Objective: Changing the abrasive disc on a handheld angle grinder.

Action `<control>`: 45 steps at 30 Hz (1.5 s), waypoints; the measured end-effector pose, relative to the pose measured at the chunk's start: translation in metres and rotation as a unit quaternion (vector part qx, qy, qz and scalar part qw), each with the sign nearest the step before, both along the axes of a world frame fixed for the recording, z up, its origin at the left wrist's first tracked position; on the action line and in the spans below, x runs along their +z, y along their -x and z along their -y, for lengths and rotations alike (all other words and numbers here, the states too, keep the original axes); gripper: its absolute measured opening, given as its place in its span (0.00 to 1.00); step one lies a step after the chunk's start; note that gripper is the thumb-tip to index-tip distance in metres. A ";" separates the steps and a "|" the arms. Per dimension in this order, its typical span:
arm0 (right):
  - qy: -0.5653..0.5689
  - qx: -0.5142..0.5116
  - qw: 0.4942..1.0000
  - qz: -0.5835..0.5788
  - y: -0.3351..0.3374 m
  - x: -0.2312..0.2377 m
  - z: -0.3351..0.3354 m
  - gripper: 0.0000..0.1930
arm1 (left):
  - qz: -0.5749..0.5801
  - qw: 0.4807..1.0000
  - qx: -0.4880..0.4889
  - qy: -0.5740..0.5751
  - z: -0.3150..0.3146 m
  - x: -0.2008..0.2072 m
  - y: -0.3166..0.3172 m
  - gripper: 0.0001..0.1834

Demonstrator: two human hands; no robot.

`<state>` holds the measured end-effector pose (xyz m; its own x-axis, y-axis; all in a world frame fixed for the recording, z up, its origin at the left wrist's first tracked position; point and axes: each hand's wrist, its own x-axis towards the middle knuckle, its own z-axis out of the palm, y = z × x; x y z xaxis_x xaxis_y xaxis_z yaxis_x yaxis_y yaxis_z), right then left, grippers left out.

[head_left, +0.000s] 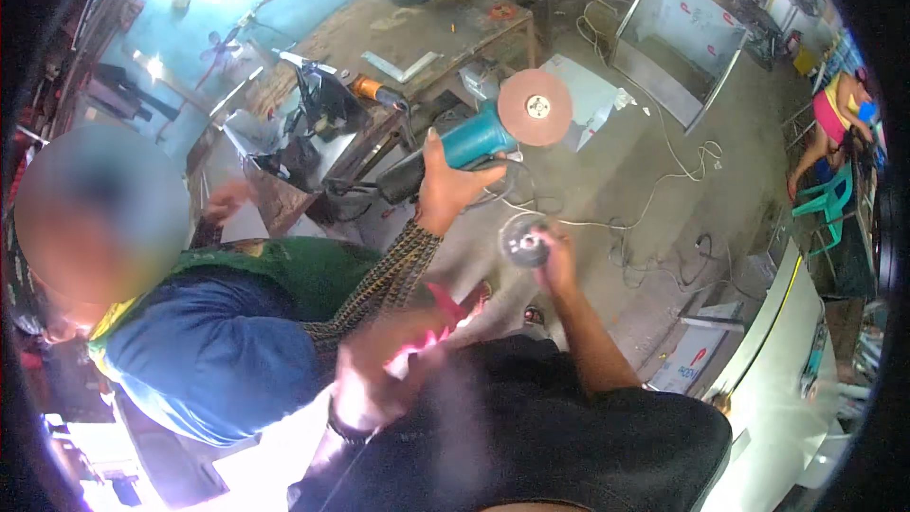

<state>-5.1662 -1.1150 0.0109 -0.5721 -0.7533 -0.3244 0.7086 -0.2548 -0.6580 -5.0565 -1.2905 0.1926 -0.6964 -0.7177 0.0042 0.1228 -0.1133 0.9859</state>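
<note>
My right hand (559, 261) is closed on the edge of a dark round grinding disc (519, 240) with a light centre, held over the floor. My left hand (368, 370), with a dark band at the wrist, is raised in front of my black shirt and smeared by motion. Its fingers seem closed round a pink-red object (449, 303) whose kind I cannot make out. Beyond, a co-worker's hand (449, 185) in a patterned sleeve grips a teal angle grinder (469, 139). A reddish-brown disc (535, 107) is mounted on the grinder, facing up.
The co-worker in a blue shirt (218, 351) stands close at my left. A workbench (351, 24) holds an orange power tool (374, 90). Cables (664, 137) trail over the floor near a metal box (678, 38). At far right, a person sits near a green chair (827, 204).
</note>
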 end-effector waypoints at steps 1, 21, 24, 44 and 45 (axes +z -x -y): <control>0.001 0.006 0.999 0.040 -0.006 0.003 0.004 0.17 | 0.103 0.982 0.034 0.154 -0.005 0.022 -0.006 0.38; 0.211 0.230 0.916 0.253 0.009 -0.020 0.101 0.21 | 0.300 0.899 -0.253 -0.196 0.125 -0.043 0.006 0.38; 0.175 0.292 0.915 0.214 0.033 0.000 0.098 0.22 | 0.309 0.884 -0.250 -0.245 0.130 -0.053 -0.003 0.41; 0.259 0.453 0.837 0.164 0.187 0.128 0.127 0.17 | 0.382 0.916 -0.121 0.001 0.131 0.071 0.080 0.56; 0.268 0.465 0.834 0.129 0.196 0.133 0.131 0.16 | 0.389 0.915 -0.108 0.017 0.125 0.082 0.084 0.56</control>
